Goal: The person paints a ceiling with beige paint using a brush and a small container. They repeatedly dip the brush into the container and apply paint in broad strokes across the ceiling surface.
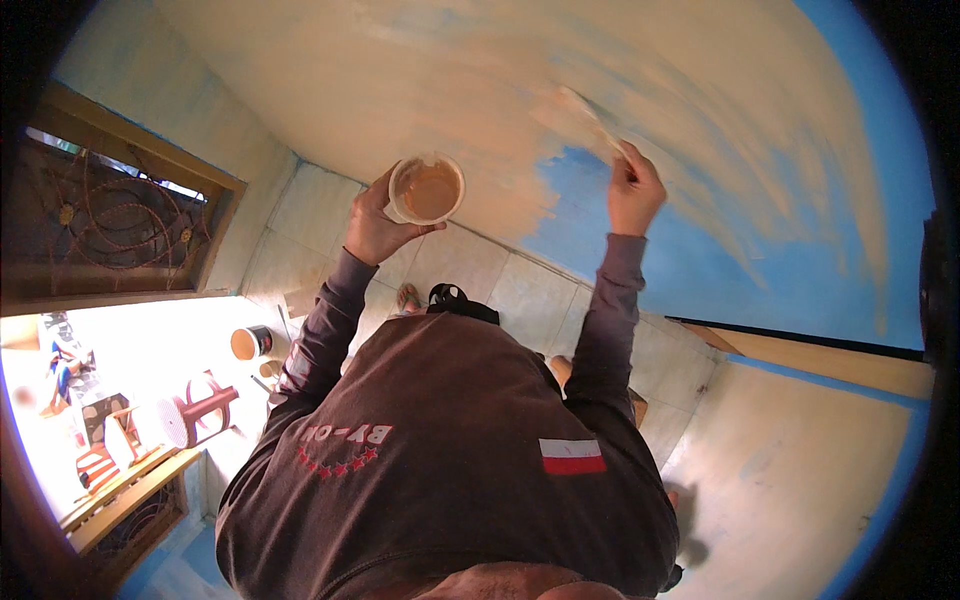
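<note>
- Head view, looking down along the person's chest: both arms in dark long sleeves, raised toward a wall (700,270) straight ahead.
- Left hand (377,225): fingers wrapped round the side of a small round cup (427,188), thumb on the near edge. Cup held upright, roughly level with the other hand, in front of the wall. Inside it, tan paint; rim smeared with the same colour.
- Right hand (634,190): fingers closed round the handle of a paintbrush (592,115). Handle runs up and to the left from the fist; bristle end lies against the wall, at the border between painted and unpainted area.
- Wall: blue base colour, covered over most of its upper part with tan paint in sweeping streaks. Blue patch still bare just below and left of the brush, and a broad blue band along the lower right.
- Cup and brush are well apart, cup to the left of the brush.
- Floor (470,265): pale tiles, seen below the hands. A sandal-shod foot (408,297) shows just beneath the cup.
- Left of frame: a window with a wooden frame and decorative metal grille (110,225).
- Lower left, on the floor near a bright doorway: an open paint tin (250,343) and a red plastic stool (205,408) lying on its side.
- Garment: dark brown top with a red and white patch (571,456) on the chest.
</note>
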Available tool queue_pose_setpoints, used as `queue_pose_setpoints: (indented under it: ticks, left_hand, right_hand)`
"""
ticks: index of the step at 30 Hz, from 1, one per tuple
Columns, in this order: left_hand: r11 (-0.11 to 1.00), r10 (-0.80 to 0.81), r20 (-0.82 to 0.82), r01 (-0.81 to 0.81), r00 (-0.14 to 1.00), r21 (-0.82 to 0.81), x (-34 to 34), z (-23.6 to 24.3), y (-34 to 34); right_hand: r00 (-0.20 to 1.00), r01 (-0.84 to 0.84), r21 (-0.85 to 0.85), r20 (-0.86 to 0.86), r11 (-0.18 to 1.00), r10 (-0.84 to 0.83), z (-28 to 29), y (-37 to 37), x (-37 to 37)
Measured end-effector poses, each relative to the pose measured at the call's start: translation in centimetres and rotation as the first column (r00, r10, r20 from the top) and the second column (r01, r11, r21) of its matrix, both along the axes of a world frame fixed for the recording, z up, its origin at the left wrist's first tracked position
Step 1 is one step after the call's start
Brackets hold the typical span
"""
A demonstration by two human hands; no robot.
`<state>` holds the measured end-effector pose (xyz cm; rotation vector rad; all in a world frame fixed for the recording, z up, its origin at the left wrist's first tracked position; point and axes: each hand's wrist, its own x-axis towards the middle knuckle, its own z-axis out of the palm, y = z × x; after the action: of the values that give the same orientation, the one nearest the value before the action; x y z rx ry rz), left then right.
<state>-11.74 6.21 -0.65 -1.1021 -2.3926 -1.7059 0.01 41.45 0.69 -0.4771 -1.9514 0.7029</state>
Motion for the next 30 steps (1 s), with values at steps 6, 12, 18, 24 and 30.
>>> queue_pose_setpoints:
  ticks: [6,12,18,24,30]
  left_hand:
    - [0.999,-0.024,0.012,0.024,1.0,-0.029,0.3,0.3,0.0]
    - [0.997,-0.059,0.022,0.06,0.998,-0.04,0.5,-0.1,0.5]
    - [0.996,-0.088,0.001,0.088,0.996,-0.006,0.4,-0.7,0.3]
    - [0.996,-0.084,-0.002,0.084,0.996,-0.01,0.3,-1.0,0.2]
    - [0.999,-0.038,-0.028,0.038,0.999,-0.009,-0.1,-1.4,-0.1]
  right_hand:
    - [0.978,0.207,0.016,0.038,0.978,-0.207,0.4,5.1,9.6]
    - [0.915,0.401,0.019,0.036,0.916,-0.402,0.4,5.0,15.7]
    - [0.965,0.2,-0.033,-0.167,0.979,-0.203,0.9,-2.1,8.6]
    - [0.96,-0.226,0.13,-0.139,0.965,0.244,5.3,-11.7,-6.2]
    - [0.962,-0.198,0.26,-0.136,0.945,0.239,4.4,-11.1,-13.7]
